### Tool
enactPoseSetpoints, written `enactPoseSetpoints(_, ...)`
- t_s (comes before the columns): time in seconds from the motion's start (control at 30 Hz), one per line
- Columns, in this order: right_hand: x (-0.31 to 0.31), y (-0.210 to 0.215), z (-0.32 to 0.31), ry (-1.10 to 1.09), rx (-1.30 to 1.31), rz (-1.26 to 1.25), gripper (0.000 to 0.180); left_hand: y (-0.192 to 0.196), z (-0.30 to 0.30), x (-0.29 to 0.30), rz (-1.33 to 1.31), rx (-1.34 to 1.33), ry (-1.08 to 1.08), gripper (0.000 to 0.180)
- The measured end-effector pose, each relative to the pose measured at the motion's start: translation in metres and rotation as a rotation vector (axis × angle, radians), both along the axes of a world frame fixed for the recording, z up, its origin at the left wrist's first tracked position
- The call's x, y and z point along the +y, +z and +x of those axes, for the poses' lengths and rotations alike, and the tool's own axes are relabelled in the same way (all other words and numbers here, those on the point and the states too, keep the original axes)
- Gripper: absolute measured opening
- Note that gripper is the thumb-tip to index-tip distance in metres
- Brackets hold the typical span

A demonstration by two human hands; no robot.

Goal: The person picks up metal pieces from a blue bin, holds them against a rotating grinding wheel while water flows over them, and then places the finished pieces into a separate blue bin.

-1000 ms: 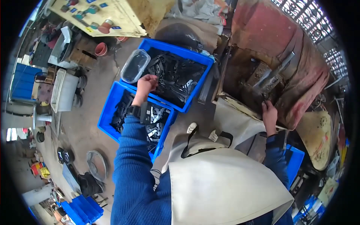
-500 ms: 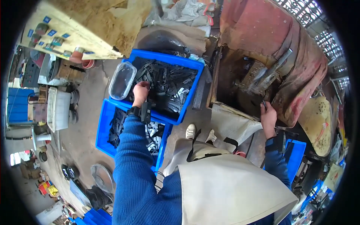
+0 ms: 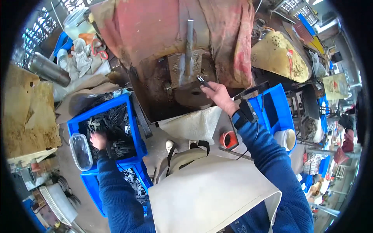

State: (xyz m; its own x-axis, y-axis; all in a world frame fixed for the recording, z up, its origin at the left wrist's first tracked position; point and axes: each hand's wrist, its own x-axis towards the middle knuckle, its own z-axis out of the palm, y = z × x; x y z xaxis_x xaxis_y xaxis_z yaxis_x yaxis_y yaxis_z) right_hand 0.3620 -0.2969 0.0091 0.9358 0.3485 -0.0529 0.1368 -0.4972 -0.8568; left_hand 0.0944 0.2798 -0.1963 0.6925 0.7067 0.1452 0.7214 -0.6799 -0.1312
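Observation:
My right hand [image 3: 218,96] pinches a small dark metal piece [image 3: 202,81] with a bright, shiny end. It is held over the right side of an open, grimy box [image 3: 155,112], beside a brown disc [image 3: 190,98] and an upright metal bar [image 3: 189,46]. On the left, my left hand [image 3: 98,140] reaches into a blue crate [image 3: 138,136] of dark metal pieces [image 3: 120,119]. Its fingers are blurred, so whether it holds a piece cannot be told. A clear plastic tub [image 3: 81,152] rests at the crate's left edge, close to that hand.
A second blue crate [image 3: 87,182] with black and silvery pieces sits below the first. A stained red cloth [image 3: 151,27] hoods the box. At right are a blue bin [image 3: 281,106], a white bucket [image 3: 285,139] and a red pot [image 3: 228,140].
The view has turned right, so the crates appear farther left. My right hand has come up from the box's front right edge, and the piece in it now shows. My left hand stays at the crate.

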Motion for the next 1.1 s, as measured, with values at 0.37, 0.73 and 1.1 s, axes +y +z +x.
enactPoseSetpoints(0.37,-0.03,0.029,0.009,-0.035,0.572,0.27,0.016,0.113,-0.008,-0.1,-1.28,-0.904,0.345,0.021)
enactPoseSetpoints(0.73,0.071,0.124,0.137,-0.078,-0.601,0.159,0.038,0.215,-0.023,-0.216,-1.505,-1.146,0.231,0.049)
enactPoseSetpoints(1.1,0.109,0.157,0.14,-0.063,-0.782,-0.507,0.032,0.255,-0.006,-0.254,-1.606,-0.998,0.055,0.028)
